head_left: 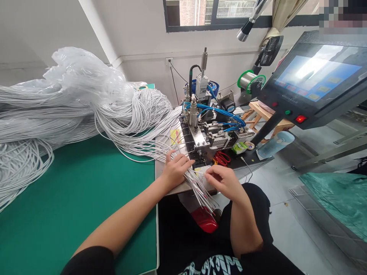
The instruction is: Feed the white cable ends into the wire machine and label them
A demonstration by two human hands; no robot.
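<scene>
A bundle of thin white cables (197, 189) runs over the table corner, its ends hanging past the edge. My left hand (175, 169) lies across the bundle with its fingers curled over the cables. Just right of it, my right hand (224, 180) is closed in a pinch, thumb against forefinger, at the end of a single white cable. Directly beyond both hands stands a bench machine (197, 139) with metal cylinders and blue air hoses. Several cables lie along its left side. The parts of the cables beneath my left palm are hidden.
Large coils of white cable (143, 114), partly under clear plastic (83, 76), lie on the green mat (114, 172). Red-handled scissors (222, 157) rest beside the machine. A control screen (318, 76) and a solder wire spool (250, 81) stand right. Below hangs a red object (208, 221).
</scene>
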